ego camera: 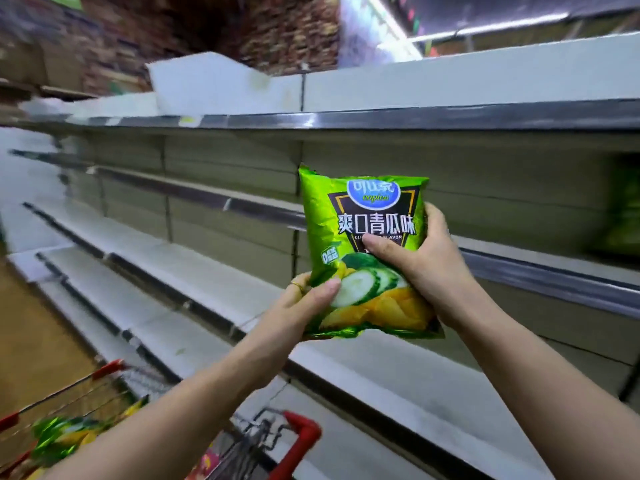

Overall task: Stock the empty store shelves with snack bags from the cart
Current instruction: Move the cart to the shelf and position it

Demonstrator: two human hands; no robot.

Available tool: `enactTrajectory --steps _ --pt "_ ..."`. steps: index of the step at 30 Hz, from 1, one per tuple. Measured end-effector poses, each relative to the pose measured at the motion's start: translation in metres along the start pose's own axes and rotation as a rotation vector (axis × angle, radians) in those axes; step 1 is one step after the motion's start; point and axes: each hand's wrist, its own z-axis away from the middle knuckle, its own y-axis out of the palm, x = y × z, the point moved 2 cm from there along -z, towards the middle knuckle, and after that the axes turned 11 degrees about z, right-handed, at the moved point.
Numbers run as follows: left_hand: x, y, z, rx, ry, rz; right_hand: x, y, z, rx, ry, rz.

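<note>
While our left hand [309, 299] pinches the green snack bag [360, 209] at its lower edge and our right hand [424, 268] grips its side, we read "爽口青瓜味" and "FLAVOR".

The bag [367, 216] is before the shelves [207, 289], left hand [304, 306] at its lower left, right hand [422, 268] on its right. The cart [301, 434], with bags [65, 434] inside, stands below left.

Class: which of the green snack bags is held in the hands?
The upright bag before the shelves, gripped by left hand and right hand; another bag lies in the cart.
</note>
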Motion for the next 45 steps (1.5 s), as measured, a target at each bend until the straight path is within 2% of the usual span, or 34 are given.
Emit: enactTrajectory --steps 5,9,14,19,24,30,33,36,39,42,45 --pt "0.004 0.102 -0.041 0.197 -0.034 -0.008 -0.019 -0.114 0.009 -0.21 0.061 0.144" --pt "0.012 0.185 -0.075 0.348 -0.072 -0.126 -0.049 -0.199 0.005 -0.288 0.161 0.21" --pt "0.031 0.269 -0.119 0.345 -0.156 -0.2 -0.093 -0.281 -0.013 -0.321 0.236 0.152" --pt "0.048 0.321 -0.166 0.287 -0.202 -0.258 -0.125 -0.332 -0.039 -0.316 0.357 0.238" --pt "0.066 0.351 -0.212 0.288 -0.172 -0.301 -0.161 -0.358 -0.065 -0.276 0.512 0.32" --pt "0.087 0.366 -0.251 0.307 -0.105 -0.403 -0.19 -0.36 -0.09 -0.304 0.419 0.366" --pt "0.097 0.37 -0.266 0.356 -0.057 -0.456 -0.201 -0.364 -0.098 -0.37 0.29 0.368" --pt "0.1 0.372 -0.273 0.406 -0.053 -0.481 -0.207 -0.362 -0.102 -0.371 0.271 0.355" --pt "0.101 0.373 -0.274 0.376 -0.027 -0.556 -0.207 -0.36 -0.108 -0.41 0.26 0.35" --pt "0.098 0.37 -0.27 0.32 0.002 -0.633 -0.194 -0.357 -0.101 -0.413 0.31 0.503" --pt "0.091 0.363 -0.261 0.224 0.007 -0.573 -0.161 -0.355 -0.078 -0.394 0.387 0.727"
